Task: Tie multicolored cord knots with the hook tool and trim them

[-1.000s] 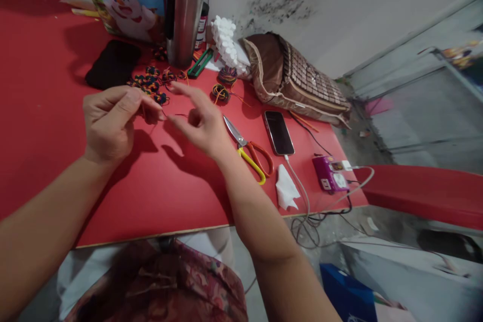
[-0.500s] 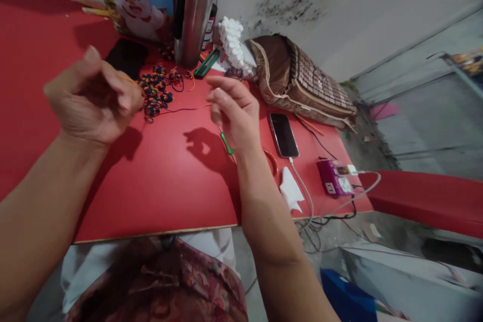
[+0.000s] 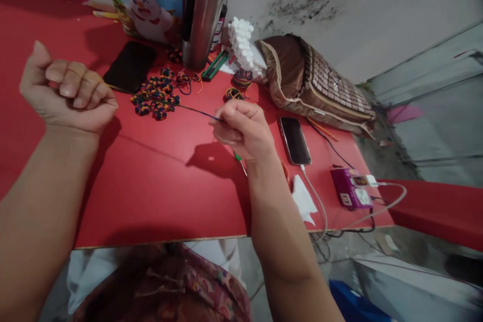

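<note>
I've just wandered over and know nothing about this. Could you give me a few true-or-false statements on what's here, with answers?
1. The right hand pinches a dark cord. True.
2. The left hand lies flat on the table. False: the left hand has its fingers curled, with an orange thread at them.
3. A cable is plugged into the phone. True.
4. The tabletop is blue. False: the tabletop is red.
5. A multicoloured knotted bundle lies on the table. True.
</note>
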`<state>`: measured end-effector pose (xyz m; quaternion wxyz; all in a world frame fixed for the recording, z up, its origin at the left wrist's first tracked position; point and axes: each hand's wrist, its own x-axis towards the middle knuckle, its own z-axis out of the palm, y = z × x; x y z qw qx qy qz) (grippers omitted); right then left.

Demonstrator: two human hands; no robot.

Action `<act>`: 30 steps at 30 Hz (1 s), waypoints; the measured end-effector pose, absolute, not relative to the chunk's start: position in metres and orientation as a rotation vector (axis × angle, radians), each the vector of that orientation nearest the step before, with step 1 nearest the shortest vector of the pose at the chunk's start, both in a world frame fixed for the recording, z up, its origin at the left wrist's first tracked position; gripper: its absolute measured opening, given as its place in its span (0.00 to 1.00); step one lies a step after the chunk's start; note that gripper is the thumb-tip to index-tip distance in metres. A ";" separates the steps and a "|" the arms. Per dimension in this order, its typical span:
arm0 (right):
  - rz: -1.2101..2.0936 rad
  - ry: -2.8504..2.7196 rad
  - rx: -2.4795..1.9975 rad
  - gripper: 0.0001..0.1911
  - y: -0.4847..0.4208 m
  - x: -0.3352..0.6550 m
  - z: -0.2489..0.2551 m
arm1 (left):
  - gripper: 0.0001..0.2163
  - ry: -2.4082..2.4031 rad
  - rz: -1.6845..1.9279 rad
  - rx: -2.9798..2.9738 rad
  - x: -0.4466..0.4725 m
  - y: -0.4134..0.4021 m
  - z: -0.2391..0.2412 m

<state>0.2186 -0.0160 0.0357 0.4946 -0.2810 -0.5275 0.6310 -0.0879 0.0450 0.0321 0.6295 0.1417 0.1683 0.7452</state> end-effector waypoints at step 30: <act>1.855 -1.120 -0.780 0.25 -0.020 0.196 0.027 | 0.39 1.457 1.390 1.955 -0.061 0.039 -0.016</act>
